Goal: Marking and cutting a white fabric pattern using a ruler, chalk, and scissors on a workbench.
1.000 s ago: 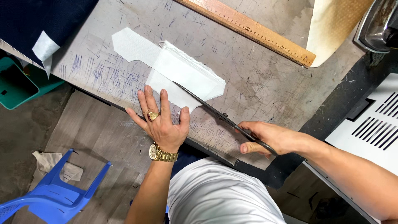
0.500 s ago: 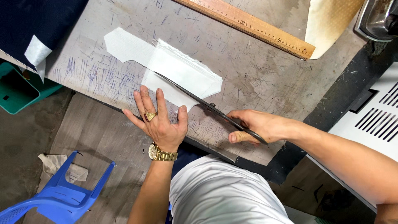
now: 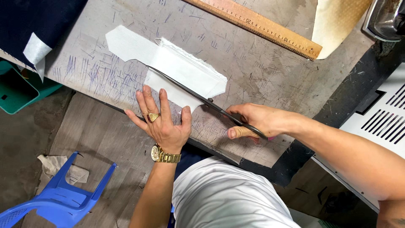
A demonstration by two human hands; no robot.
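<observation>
A piece of white fabric (image 3: 185, 69) lies on a scratched grey worktable (image 3: 261, 71), with a paler flat pattern piece (image 3: 124, 44) on its far-left end. My right hand (image 3: 255, 120) grips the handles of long dark scissors (image 3: 192, 90), whose blades run up-left across the fabric. My left hand (image 3: 162, 122), wearing a gold ring and a gold watch, lies flat with fingers spread at the table's near edge, its fingertips touching the fabric's lower corner.
A wooden ruler (image 3: 257, 25) lies at the table's far side beside a cream sheet (image 3: 337, 21). Dark navy cloth (image 3: 38, 21) covers the far-left corner. A green bin (image 3: 17, 90) and a blue plastic chair (image 3: 59, 198) stand on the floor at left. A white vented machine (image 3: 379, 126) is at right.
The scissors and my right hand have moved left and forward along the fabric, the blades reaching further across it. My left hand stays pressed at the table edge.
</observation>
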